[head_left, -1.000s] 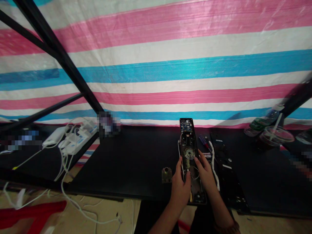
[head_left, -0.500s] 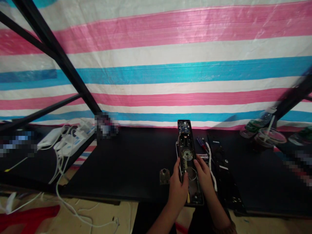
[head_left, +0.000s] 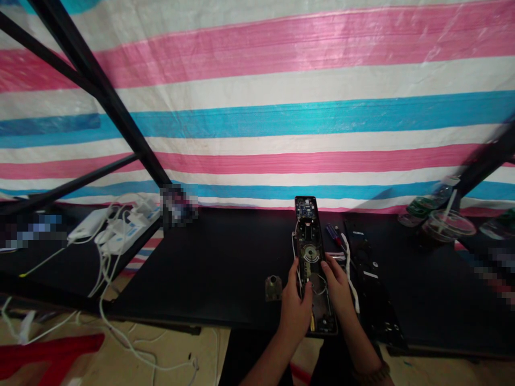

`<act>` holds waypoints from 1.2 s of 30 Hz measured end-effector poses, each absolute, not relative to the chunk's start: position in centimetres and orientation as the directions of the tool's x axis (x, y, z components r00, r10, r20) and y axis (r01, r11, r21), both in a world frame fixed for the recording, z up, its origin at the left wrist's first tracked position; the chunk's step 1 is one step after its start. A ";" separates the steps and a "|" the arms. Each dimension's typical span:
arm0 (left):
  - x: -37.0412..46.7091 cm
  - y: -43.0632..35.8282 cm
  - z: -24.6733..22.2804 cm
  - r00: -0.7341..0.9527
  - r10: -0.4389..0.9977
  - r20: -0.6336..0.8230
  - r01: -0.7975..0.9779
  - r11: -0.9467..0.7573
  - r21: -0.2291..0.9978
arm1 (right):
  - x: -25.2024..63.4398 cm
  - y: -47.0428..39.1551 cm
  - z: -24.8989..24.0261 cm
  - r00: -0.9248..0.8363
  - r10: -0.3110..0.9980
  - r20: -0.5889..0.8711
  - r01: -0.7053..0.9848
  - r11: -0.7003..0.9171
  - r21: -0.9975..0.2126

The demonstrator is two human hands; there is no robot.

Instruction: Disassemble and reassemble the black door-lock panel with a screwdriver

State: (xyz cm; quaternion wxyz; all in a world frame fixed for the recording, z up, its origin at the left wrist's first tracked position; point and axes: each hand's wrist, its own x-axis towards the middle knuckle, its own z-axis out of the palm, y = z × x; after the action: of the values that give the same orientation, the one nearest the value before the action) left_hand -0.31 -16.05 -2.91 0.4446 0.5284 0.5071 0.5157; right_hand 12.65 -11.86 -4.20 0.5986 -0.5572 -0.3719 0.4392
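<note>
A long black device housing (head_left: pixel 321 308) lies open side up at the front of the black table. A circuit board (head_left: pixel 306 208) sits in its far end, with a round metal part (head_left: pixel 310 253) near the middle and thin white wires inside and along its left side. My left hand (head_left: pixel 295 305) is closed on the left edge, its thumb reaching over the interior. On the opposite edge, my right hand (head_left: pixel 339 287) grips with its thumb on the rim. A small part with a round hole (head_left: pixel 273 288) lies just left of my left hand.
To the right lie a screwdriver (head_left: pixel 333 234), a white strip (head_left: pixel 351 273) and a long black panel (head_left: pixel 374 289). A plastic cup with a straw (head_left: pixel 448 225) and a bottle (head_left: pixel 428 202) stand farther right. Power strips (head_left: pixel 129 230) with tangled cables are at left.
The whole view has shifted slightly. Both hands keep the same hold on the housing, and the left thumb has moved very little.
</note>
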 end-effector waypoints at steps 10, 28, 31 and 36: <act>-0.3 -16.0 -3.2 -0.042 0.994 0.096 0.082 -0.092 0.992 | 12.7 -11.9 -4.3 0.355 0.934 -0.048 -0.109 -0.010 -0.994; -0.2 -16.2 -3.8 -0.081 0.989 0.125 0.133 -0.114 0.985 | 12.8 -11.8 -4.7 0.358 0.933 -0.048 -0.107 -0.010 -0.994; -0.3 -16.2 -3.6 -0.074 0.989 0.131 0.139 -0.120 0.983 | 12.8 -11.8 -4.7 0.354 0.934 -0.052 -0.111 -0.013 -0.994; -0.3 -16.1 -3.4 -0.077 0.989 0.126 0.131 -0.116 0.985 | 12.9 -11.8 -4.8 0.369 0.928 -0.050 -0.076 -0.024 -0.997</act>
State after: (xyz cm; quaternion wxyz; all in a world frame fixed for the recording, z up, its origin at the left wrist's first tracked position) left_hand -0.29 -16.15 -3.42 0.4143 0.5385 0.5201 0.5176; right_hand 12.85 -11.83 -4.75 0.5931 -0.5769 -0.3693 0.4231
